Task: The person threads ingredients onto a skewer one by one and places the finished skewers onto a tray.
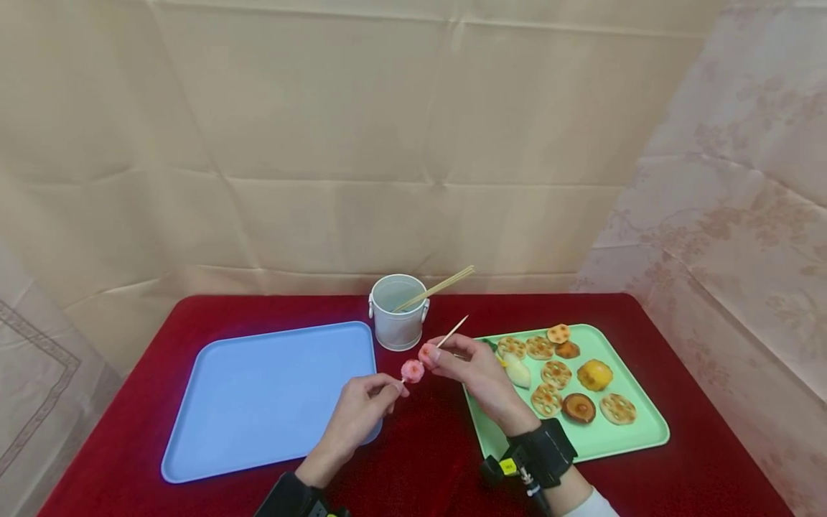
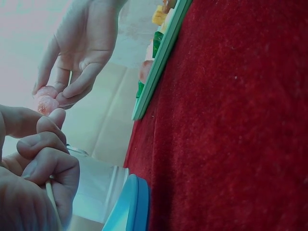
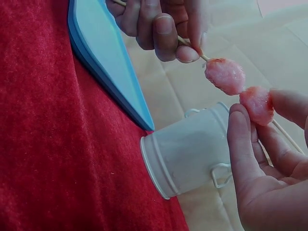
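Note:
My left hand grips a thin wooden skewer near its lower end, and the stick's tail shows below the curled fingers in the left wrist view. Two pink food balls with orange-red patches sit side by side on the skewer. The lower pink ball is just past the left fingertips. Around the upper pink ball, the thumb and fingers of my right hand close in a pinch. The bare pointed tip slants up and away beyond the right hand.
A white bucket with spare skewers stands behind the hands. At left lies a blue tray. The green tray at right bears lotus slices, a mushroom, a yellow piece and other foods. Red cloth covers the table.

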`<state>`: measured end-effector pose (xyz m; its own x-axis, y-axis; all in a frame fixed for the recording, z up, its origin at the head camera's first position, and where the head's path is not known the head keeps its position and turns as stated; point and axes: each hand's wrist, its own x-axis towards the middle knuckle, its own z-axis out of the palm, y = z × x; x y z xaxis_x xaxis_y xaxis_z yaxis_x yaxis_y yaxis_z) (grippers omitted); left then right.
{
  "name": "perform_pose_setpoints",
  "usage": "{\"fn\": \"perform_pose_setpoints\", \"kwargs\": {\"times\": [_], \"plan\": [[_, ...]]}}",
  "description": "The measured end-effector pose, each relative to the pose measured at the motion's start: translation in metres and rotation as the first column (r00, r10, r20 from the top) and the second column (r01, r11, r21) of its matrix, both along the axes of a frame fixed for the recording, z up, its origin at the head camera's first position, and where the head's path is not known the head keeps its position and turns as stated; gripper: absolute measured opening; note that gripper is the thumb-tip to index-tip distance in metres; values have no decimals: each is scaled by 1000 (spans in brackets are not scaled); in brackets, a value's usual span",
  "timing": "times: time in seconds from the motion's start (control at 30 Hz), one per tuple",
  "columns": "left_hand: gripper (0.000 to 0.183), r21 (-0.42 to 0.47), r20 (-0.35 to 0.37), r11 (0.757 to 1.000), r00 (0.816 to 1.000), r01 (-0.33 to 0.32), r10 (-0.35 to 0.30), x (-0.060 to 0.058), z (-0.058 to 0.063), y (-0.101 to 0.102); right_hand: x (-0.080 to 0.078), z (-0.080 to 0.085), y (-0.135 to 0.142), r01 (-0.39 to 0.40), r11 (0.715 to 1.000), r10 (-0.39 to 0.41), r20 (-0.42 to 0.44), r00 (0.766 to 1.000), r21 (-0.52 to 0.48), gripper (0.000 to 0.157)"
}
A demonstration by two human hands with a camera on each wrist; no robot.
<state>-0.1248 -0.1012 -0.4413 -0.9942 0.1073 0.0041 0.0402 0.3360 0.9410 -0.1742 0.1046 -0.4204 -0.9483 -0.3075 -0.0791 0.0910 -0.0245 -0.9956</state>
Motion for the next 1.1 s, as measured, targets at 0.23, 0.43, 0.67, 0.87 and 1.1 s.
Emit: {"fn": "perform_pose_setpoints", "kwargs": {"times": [0.23, 0.43, 0.67, 0.87, 1.1], "plan": [[17, 2, -7, 1000, 1000, 2, -2, 0, 0, -1, 1, 0, 1, -54, 999, 54, -13, 998, 2, 44], [18, -13, -42, 1000, 999, 4, -5, -1, 1, 0, -4, 7, 12, 8, 986, 1, -58, 998, 165, 49], [16, -33, -57, 999, 998, -2, 0, 0, -1, 0, -6, 15, 25, 88, 953, -56, -118, 991, 290, 48], [14, -79, -79, 997, 997, -13, 7, 0, -2, -8, -7, 14, 36, 99, 876, 11, -224, 974, 471, 38], [16, -50, -72, 998, 997, -27, 23, 1, 4, -18, -10, 8, 48, 129, 765, 143, -361, 922, 631, 26]]}}
